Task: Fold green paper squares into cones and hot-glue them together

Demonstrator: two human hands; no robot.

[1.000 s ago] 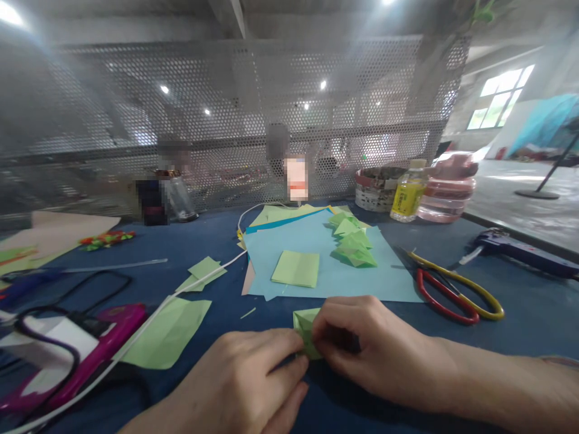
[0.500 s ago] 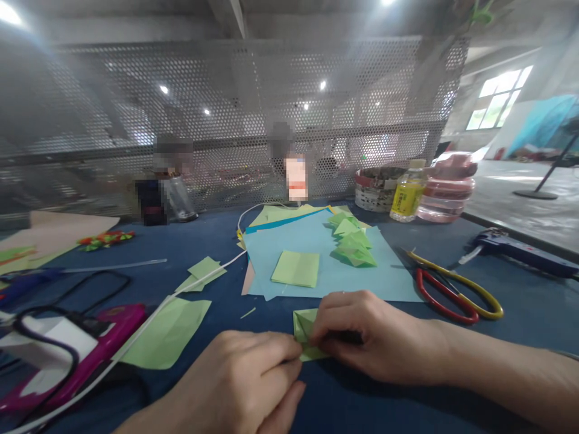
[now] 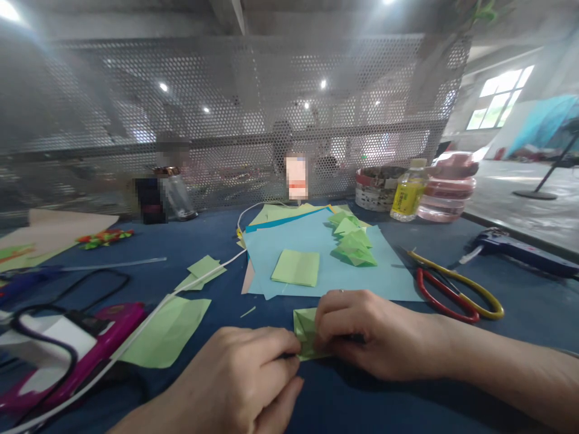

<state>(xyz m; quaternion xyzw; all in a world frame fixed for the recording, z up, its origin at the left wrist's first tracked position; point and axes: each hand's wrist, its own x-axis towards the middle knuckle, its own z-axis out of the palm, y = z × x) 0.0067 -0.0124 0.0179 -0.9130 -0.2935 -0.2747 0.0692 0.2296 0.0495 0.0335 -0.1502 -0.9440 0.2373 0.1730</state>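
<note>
On the table (image 3: 226, 314), we judge the peaked pieces (image 3: 355, 248) finished; right hand (image 3: 362, 330) pinches part-folded paper (image 3: 306, 331), left hand (image 3: 248, 364) touching, grip unclear.

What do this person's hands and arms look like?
The left hand and right hand are ungloved, and no sleeves clearly show. The right hand seems to wear a thin, shiny ring; a thin grey band, too blurred to identify, shows on the right forearm.

On my feed: blue bench (image 3: 226, 308). On it: folded green paper (image 3: 304, 325), paper stack (image 3: 312, 238), scissors (image 3: 452, 274), yellow-labelled bottle (image 3: 406, 196).
</note>
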